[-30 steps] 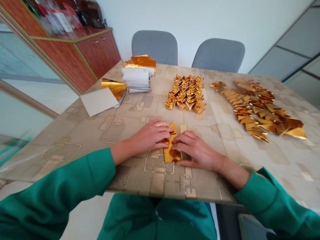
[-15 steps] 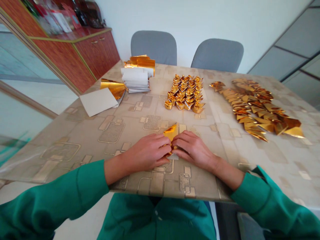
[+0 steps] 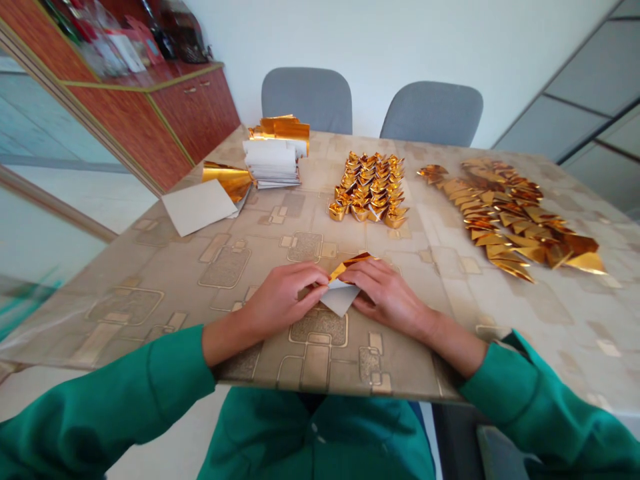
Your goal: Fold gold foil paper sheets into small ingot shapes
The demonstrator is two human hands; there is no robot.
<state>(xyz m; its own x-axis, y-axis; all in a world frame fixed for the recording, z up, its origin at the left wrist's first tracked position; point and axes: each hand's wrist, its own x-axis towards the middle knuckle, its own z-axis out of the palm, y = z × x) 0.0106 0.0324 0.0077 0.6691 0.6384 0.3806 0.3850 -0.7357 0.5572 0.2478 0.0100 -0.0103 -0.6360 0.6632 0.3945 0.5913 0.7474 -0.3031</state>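
Between my two hands, near the front of the table, is a partly folded sheet of gold foil paper (image 3: 341,297), its white side showing toward me and a gold fold along the top. My left hand (image 3: 289,293) pinches its left edge between thumb and fingers. On the other side, my right hand (image 3: 384,288) grips the paper, with its fingers over the gold fold and hiding part of it. Beyond my hands stand rows of folded gold paper ingots (image 3: 370,190).
A stack of white and gold sheets (image 3: 273,163) stands at the back left, with a loose white sheet (image 3: 199,207) beside it. Pointed gold folded papers (image 3: 505,217) spread over the right of the patterned table (image 3: 240,227). Two grey chairs (image 3: 307,100) stand behind.
My left hand has shifted slightly left, and my hands have moved apart. The paper has turned so that its white side shows toward me instead of the gold point at the top.
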